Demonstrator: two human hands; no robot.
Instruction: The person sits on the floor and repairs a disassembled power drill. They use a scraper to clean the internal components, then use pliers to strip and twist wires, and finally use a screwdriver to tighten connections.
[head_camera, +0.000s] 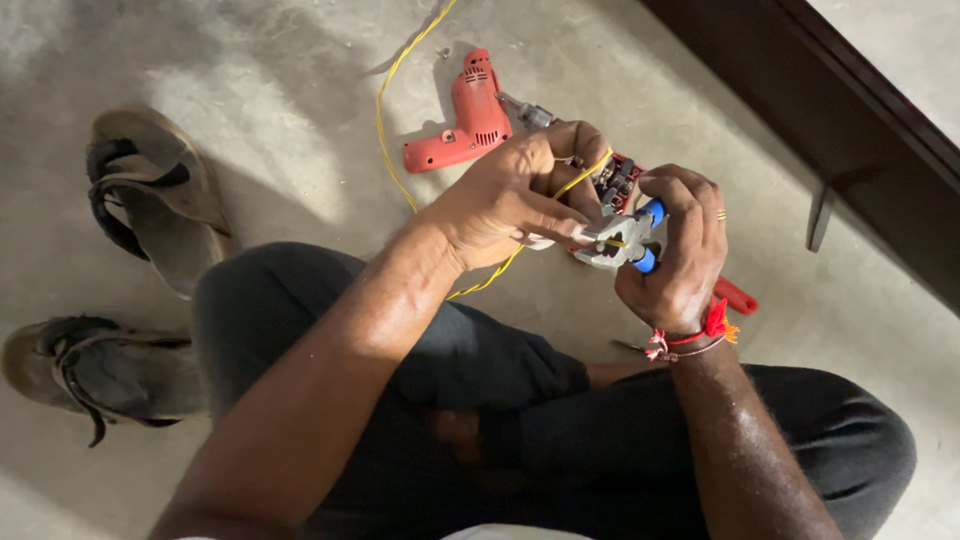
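Observation:
My left hand (515, 195) pinches a thin yellow wire (384, 120) near its end, fingers closed around it. My right hand (680, 250) grips blue-handled pliers (622, 240), whose grey jaws meet the wire between both hands. The wire runs from my hands down past my wrist and loops away over the concrete floor to the top of the view. A small dark circuit board (618, 180) with parts on it lies just behind my fingers. A red thread band is on my right wrist, a ring on one finger.
A red electric drill (470, 120) lies on the floor beyond my hands. A red tool handle (735, 296) pokes out under my right hand. Two worn sandals (150, 190) sit at the left. Dark wooden furniture (850, 110) crosses the top right. I sit cross-legged in dark trousers.

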